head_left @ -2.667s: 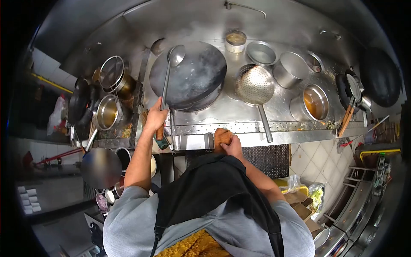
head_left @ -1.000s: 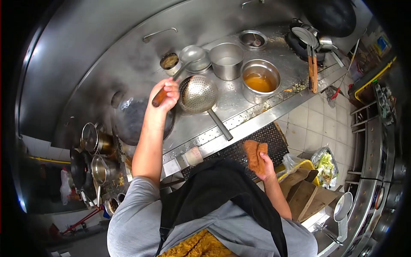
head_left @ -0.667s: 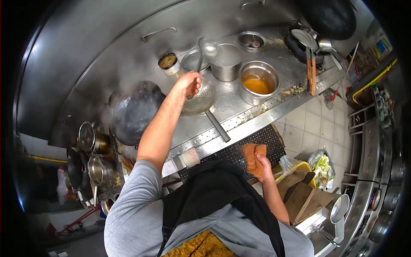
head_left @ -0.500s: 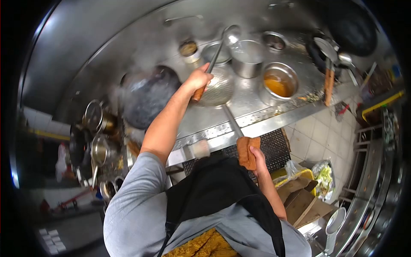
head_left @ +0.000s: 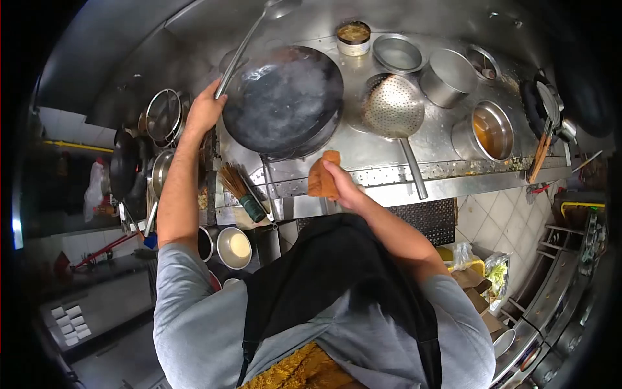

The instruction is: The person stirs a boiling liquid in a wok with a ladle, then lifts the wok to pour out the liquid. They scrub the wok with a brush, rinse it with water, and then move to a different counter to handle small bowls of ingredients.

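Note:
My left hand (head_left: 205, 113) is closed round the handle of a long metal ladle (head_left: 245, 47), left of a large dark wok (head_left: 285, 104). The ladle points up and away, its bowl near the top edge. Steam rises over the wok. In my right hand (head_left: 348, 188) is a folded brown cloth (head_left: 322, 177), just below the wok's right side. A perforated metal strainer (head_left: 393, 109) lies right of the wok, its handle towards the counter's front edge, apart from my right hand.
An open tin (head_left: 353, 40), a shallow bowl (head_left: 396, 53), a deep pot (head_left: 448, 78) and a pot of orange-brown liquid (head_left: 484, 133) stand on the steel counter. A bristle brush (head_left: 243, 194) lies at the front edge. More pans and bowls are at the left.
The view has shifted left. My left hand has carried the ladle from above the strainer to the wok's left side. My right hand, with the cloth, has left the strainer's handle and moved left.

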`<state>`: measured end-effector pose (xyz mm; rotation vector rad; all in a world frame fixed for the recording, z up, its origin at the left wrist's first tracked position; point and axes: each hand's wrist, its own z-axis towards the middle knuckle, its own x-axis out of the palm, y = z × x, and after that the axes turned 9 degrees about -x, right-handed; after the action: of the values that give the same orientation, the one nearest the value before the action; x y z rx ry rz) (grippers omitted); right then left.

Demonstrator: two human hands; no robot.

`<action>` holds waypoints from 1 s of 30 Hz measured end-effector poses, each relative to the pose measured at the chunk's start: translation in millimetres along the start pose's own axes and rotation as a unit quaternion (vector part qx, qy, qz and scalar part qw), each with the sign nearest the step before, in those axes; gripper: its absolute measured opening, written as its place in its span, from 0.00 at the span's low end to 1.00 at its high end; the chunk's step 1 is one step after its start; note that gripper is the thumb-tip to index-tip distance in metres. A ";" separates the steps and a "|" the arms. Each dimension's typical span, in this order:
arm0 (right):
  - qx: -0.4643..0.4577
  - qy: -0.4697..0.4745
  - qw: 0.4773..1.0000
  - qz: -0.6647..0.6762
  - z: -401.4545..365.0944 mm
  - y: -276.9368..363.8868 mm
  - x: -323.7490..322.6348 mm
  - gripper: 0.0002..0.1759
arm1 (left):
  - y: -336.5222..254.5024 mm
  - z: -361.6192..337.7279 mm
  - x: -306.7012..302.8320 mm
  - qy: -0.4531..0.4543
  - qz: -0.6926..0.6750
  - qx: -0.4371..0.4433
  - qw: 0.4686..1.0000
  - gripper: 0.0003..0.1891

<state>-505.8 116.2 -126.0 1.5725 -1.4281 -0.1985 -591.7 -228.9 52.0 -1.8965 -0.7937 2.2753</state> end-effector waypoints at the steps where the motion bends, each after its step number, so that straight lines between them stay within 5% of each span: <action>1: 0.017 -0.031 0.999 -0.020 12.5 -0.6 17.7 0.31 | 14.3 1.8 -3.3 0.009 0.021 -0.037 0.999 0.26; 4: 0.052 -0.022 0.998 0.024 54.1 -7.4 56.3 0.31 | 54.4 8.5 -6.5 0.033 0.016 -0.081 0.996 0.26; 7: 0.112 -0.032 0.991 0.065 103.1 -12.3 89.0 0.28 | 75.7 18.2 -5.9 -0.017 0.046 -0.027 0.998 0.25; 9: 0.072 -0.058 0.990 0.107 110.4 -17.6 103.9 0.26 | 100.0 35.3 4.5 -0.054 0.087 0.017 0.995 0.26; 13: 0.010 -0.075 0.969 0.237 129.8 -30.0 107.5 0.21 | 69.4 47.3 -10.3 0.063 0.056 -0.122 0.989 0.26; 17: 0.025 -0.048 0.957 0.285 127.8 -26.7 95.2 0.21 | 52.9 55.2 -12.7 0.095 0.080 -0.088 0.988 0.27; 20: -0.003 -0.052 0.954 0.297 142.4 -37.0 97.0 0.17 | 45.3 65.3 -3.3 0.061 0.185 0.018 0.981 0.27; 25: -0.065 -0.141 0.955 0.252 129.7 -29.8 105.1 0.11 | 13.7 67.6 -24.0 0.169 0.236 0.017 0.957 0.25; 30: -0.081 -0.131 0.949 0.275 118.9 -28.2 99.6 0.10 | -34.9 67.0 -45.2 0.258 0.256 -0.043 0.931 0.24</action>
<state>-536.6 -34.1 -162.2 0.9899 -1.9490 -0.1876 -653.1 -238.3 114.3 -2.8325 -0.3552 1.7957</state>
